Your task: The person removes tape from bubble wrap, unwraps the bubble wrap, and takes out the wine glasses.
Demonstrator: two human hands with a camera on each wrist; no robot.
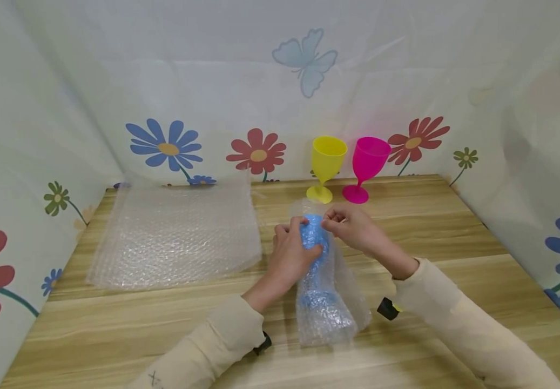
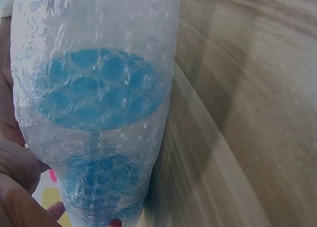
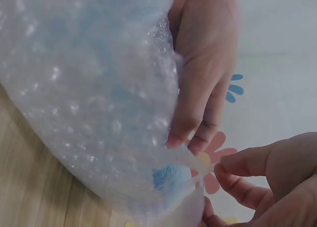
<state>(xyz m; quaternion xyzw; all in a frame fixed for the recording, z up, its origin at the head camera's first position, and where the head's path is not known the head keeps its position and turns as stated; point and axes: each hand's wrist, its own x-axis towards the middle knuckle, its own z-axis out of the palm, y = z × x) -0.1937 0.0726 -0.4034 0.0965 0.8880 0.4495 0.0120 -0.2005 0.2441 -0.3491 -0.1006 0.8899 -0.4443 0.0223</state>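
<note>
Centrally on the wooden table (image 1: pixel 454 237) lay a blue goblet (image 1: pixel 315 237) rolled in bubble wrap (image 1: pixel 330 316), its foot end toward the person and its bowl end pointing at the back wall. Just behind that bundle stood a yellow goblet (image 1: pixel 326 167) and a pink goblet (image 1: pixel 368 167), side by side and upright, well apart from the hands. To the bundle's left, a flat stack of bubble wrap sheets (image 1: pixel 175 235) lay spread on the table. The left hand (image 1: pixel 291 259) gripped the bundle near the bowl end — fingers curled over the top, thumb pressed against the wrap. The right hand (image 1: pixel 352 227) met it from the other side, its fingertips (image 3: pixel 233 165) pinching a loose edge of the wrap at the open end, where a bit of blue showed through. From the left wrist view the goblet's round foot showed blue through the bubbles, the wrap close around it.
</note>
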